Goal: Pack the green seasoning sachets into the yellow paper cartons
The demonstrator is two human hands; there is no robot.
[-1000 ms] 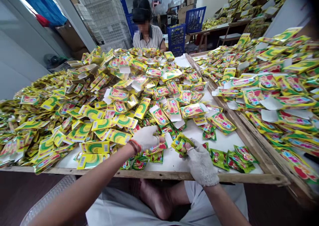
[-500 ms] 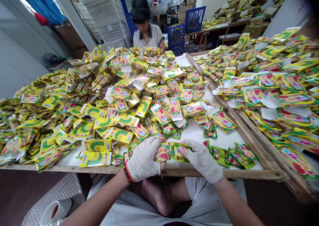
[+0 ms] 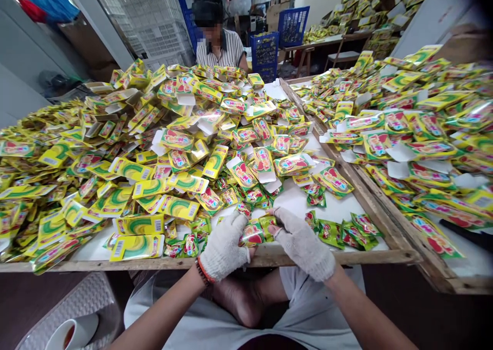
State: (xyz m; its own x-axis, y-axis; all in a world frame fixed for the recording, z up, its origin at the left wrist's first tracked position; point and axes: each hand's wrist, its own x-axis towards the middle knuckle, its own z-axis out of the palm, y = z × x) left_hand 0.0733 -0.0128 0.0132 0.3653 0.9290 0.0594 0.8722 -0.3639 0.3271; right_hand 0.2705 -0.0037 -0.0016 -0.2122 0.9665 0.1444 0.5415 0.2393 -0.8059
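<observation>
Gloved left hand (image 3: 226,248) is clamped on a small carton (image 3: 252,234), held at twelve o'clock, by the near table edge (image 3: 115,265). Right hand (image 3: 306,244) sits at the carton's three o'clock, fingertips at a green packet (image 3: 267,225) by the carton's end; can't tell whether it's pinched or how much is inside. Hands apart. Step looks like packet-into-carton: best keep both in line, grip light so the mouth isn't squashed, push flat. Loose packets (image 3: 331,233) lie at the right hand's three o'clock.
</observation>
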